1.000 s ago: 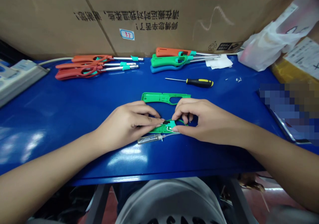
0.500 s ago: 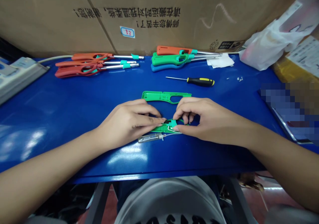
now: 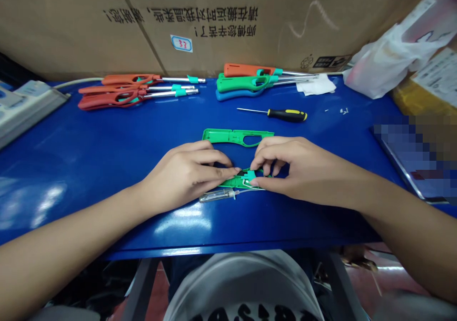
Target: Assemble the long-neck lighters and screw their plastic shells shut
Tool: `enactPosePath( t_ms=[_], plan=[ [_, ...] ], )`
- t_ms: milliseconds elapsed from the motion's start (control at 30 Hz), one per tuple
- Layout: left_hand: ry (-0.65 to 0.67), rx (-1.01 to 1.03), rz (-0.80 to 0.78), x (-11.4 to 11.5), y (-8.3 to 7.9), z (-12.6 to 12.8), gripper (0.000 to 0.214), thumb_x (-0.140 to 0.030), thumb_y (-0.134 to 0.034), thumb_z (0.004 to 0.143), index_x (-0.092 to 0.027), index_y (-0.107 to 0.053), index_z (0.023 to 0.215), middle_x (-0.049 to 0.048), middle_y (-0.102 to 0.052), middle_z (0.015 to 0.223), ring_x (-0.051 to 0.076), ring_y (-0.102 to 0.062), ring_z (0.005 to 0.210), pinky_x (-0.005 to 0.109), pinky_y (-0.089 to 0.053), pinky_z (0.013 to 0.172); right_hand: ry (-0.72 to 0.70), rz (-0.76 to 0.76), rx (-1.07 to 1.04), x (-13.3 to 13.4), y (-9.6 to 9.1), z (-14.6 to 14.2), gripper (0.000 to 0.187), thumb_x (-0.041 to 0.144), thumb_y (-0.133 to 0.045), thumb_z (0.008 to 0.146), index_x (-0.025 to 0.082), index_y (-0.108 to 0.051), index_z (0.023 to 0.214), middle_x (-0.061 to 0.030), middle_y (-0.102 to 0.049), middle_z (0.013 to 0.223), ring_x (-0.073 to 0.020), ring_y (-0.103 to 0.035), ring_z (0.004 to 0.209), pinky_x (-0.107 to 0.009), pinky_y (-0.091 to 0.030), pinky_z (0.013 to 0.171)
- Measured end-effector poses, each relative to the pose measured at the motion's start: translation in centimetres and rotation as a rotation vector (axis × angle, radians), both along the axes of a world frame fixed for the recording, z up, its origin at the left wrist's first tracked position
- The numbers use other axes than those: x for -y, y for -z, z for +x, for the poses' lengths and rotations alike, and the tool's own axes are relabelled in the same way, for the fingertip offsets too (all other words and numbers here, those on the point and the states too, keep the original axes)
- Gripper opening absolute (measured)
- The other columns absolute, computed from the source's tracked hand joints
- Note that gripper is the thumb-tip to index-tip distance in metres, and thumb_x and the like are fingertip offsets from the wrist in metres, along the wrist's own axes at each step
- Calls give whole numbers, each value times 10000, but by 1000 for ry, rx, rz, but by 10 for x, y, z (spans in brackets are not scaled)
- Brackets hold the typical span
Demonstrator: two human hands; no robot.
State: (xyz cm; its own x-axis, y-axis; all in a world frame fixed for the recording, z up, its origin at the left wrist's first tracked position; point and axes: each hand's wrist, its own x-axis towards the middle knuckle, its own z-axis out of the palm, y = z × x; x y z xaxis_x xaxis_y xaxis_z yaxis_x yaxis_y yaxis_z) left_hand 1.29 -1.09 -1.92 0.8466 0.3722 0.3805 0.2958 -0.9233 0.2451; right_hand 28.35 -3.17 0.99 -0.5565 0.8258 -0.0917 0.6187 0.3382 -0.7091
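A green lighter half-shell (image 3: 232, 183) lies on the blue table with its inside up, small parts in it. My left hand (image 3: 193, 168) is closed over its left end, the fingertips at a small dark part in the middle. With thumb and fingers, my right hand (image 3: 289, 164) pinches at the teal trigger (image 3: 251, 175) seated in the shell, and covers much of its right end. A clear fuel tank (image 3: 216, 196) with a thin white tube lies just in front of the shell. Behind my hands rests the matching empty green half-shell (image 3: 222, 135).
A black and yellow screwdriver (image 3: 287, 115) lies farther back. Red-orange lighters (image 3: 110, 101) and a mixed-colour group (image 3: 239, 84) lie along the cardboard box (image 3: 214, 7). A power strip (image 3: 28, 109) is at left, a plastic bag (image 3: 374, 69) and a phone-like device (image 3: 400, 159) at right.
Almost nothing differs. The fingertips of both hands have shifted very slightly at the teal trigger and dark part, and the whole view has moved a little.
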Motion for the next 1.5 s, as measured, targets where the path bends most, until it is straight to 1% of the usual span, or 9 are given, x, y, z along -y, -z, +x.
enactPosePath(
  t_ms=[233, 567, 700, 867, 1000, 1133, 1267, 1400, 1500],
  plan=[
    [23, -81, 66, 0, -6, -2, 254, -278, -564, 1068, -224, -765, 1213, 89, -768, 1160, 218, -716, 981, 346, -557, 847, -18, 15, 99, 2, -1, -4, 109, 312, -764, 878, 216, -729, 917, -24, -661, 959, -164, -598, 829, -321, -454, 689],
    [91, -129, 83, 0, -11, -3, 264, -322, -613, 1046, -184, -741, 1232, 103, -770, 1159, 229, -739, 953, 345, -552, 798, -36, -11, 49, -1, 3, -6, 96, 267, -771, 873, 204, -705, 903, -6, -634, 929, -146, -562, 820, -295, -418, 699],
    [81, -90, 65, -1, -11, -5, 247, -295, -634, 1025, -161, -741, 1203, 111, -774, 1136, 237, -744, 952, 347, -564, 800, 0, -12, -7, -6, 4, -4, 174, 351, -778, 881, 199, -727, 946, 0, -641, 901, -126, -553, 750, -284, -413, 674],
    [65, -73, 2, -3, -10, -7, 239, -282, -651, 1019, -172, -732, 1216, 102, -766, 1182, 241, -740, 1038, 354, -579, 876, 68, -55, -96, -13, -4, 7, 253, 452, -683, 946, 203, -725, 930, 24, -630, 758, -114, -527, 657, -281, -397, 619],
    [47, -101, 0, -4, -10, -9, 351, -289, -621, 1035, -189, -667, 1368, 103, -755, 1192, 249, -721, 1063, 360, -573, 892, 30, -32, 10, -13, -9, 13, 257, 470, -742, 893, 216, -734, 928, 23, -630, 784, -116, -522, 666, -280, -377, 606],
    [48, -184, -24, -3, -11, -8, 453, -279, -510, 1073, -228, -555, 1521, 120, -700, 1261, 256, -685, 1088, 365, -568, 902, -33, -6, 48, -11, -5, 12, 216, 425, -759, 885, 214, -730, 923, 18, -654, 837, -125, -543, 732, -285, -404, 685],
    [37, -253, -64, -2, -10, -7, 493, -282, -439, 1088, -267, -491, 1578, 134, -642, 1312, 263, -660, 1090, 380, -568, 902, -64, -1, 35, -11, -1, 9, 154, 362, -761, 885, 215, -724, 910, 22, -657, 846, -128, -540, 756, -287, -394, 694],
    [26, -236, -145, 0, -8, -6, 532, -256, -460, 1076, -290, -443, 1607, 124, -625, 1323, 254, -650, 1112, 373, -561, 933, -106, 29, 42, -9, 0, 6, 27, 246, -708, 905, 223, -716, 893, 18, -651, 898, -123, -528, 773, -289, -371, 703],
    [20, -155, -220, 1, -6, -5, 594, -186, -484, 1057, -274, -383, 1636, 106, -639, 1277, 216, -647, 1081, 327, -558, 918, -106, 74, 71, -5, 0, 4, 88, 247, -705, 912, 227, -620, 898, 26, -629, 919, -125, -512, 774, -287, -348, 677]
  ],
)
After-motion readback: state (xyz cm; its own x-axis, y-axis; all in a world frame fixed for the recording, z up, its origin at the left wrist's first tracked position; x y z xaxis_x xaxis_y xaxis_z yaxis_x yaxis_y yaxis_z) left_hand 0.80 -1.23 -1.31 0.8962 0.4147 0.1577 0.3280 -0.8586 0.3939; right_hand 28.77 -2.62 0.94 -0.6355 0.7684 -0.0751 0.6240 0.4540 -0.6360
